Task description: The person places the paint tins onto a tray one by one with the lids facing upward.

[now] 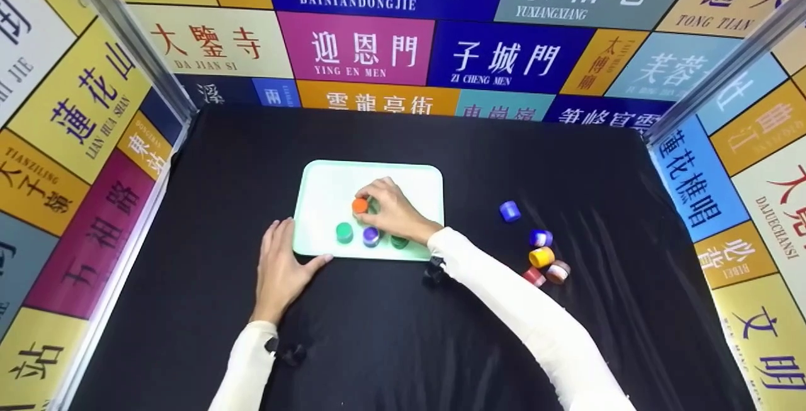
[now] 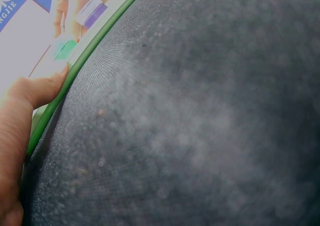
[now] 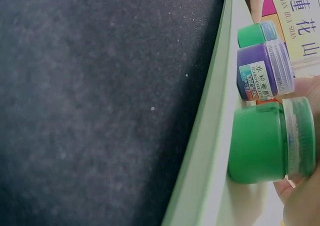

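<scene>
White sleeve foremost: orange jar pinched by right hand over tray.
Jar-to-tray contact cannot be told. Green jar and purple jar are positioned toward the near rim; second green jar is partly covered by the same hand from above. Tray's near-left corner is touched by left hand, thumb spread apart from fingers. Five other jars are scattered rightward on black cloth.
</scene>
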Available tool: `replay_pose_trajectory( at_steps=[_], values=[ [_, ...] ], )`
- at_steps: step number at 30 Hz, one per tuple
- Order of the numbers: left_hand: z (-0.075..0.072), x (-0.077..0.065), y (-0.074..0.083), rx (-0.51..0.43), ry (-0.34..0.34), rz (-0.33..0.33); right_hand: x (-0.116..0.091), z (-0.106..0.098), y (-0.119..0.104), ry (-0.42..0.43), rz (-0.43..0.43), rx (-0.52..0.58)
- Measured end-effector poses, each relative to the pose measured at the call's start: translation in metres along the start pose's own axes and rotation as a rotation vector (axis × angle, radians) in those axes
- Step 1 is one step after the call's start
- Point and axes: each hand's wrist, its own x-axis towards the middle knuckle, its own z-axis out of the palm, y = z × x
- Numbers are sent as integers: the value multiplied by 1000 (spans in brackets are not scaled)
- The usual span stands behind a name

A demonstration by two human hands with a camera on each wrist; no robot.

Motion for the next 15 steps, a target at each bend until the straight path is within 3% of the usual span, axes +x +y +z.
replay_pose_trajectory(
  at_steps=[15],
  values=[
    [-1,-1,1,-12,-6,-16,-29,-36,12,31,-15,25]
  ],
)
